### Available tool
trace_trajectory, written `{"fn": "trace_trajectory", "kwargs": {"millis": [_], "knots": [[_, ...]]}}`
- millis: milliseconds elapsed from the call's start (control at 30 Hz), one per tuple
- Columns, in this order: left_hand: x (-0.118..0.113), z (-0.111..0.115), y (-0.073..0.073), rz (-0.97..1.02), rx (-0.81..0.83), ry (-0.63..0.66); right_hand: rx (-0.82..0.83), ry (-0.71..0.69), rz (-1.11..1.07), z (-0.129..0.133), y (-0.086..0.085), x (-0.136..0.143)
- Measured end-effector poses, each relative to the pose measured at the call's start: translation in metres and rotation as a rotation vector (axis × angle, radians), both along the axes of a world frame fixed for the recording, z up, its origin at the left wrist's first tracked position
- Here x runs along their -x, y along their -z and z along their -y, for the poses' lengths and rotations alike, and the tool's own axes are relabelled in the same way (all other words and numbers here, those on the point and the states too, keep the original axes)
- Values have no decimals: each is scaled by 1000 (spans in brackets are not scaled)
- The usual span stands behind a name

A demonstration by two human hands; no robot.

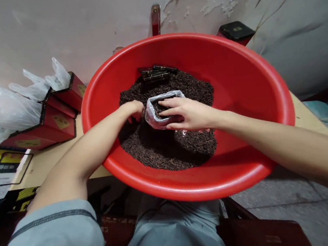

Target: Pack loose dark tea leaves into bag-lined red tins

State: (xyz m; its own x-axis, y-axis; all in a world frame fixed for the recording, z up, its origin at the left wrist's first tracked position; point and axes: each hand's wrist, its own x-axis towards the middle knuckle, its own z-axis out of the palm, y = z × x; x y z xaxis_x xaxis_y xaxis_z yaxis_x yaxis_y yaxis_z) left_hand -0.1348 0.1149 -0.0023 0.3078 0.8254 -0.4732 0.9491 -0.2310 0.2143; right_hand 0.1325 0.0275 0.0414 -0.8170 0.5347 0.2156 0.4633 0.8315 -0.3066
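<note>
A large red plastic basin holds a heap of dark, dry tea leaves. Amid the heap is a container lined with a clear plastic bag, its mouth upward and tea leaves inside. My right hand lies over that mouth with spread fingers, the tips on the leaves within. Just left of the bag, my left hand reaches down to the heap with curled fingers; what they hold, if anything, is hidden. Several dark lids lie on the leaves at the back of the basin.
Red tins with plastic bags sticking out stand at the left on the wooden table. Behind the basin at the right is a tin with a black top. A peeling wall rises behind.
</note>
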Motion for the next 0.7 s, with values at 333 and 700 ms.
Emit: {"fn": "trace_trajectory", "kwargs": {"millis": [333,700], "knots": [[-38,66,-117,535,-535,307,76,499,-523,-8,-40,-25],[3,18,-81,530,-389,6,170,614,-351,-15,-30,-24]]}}
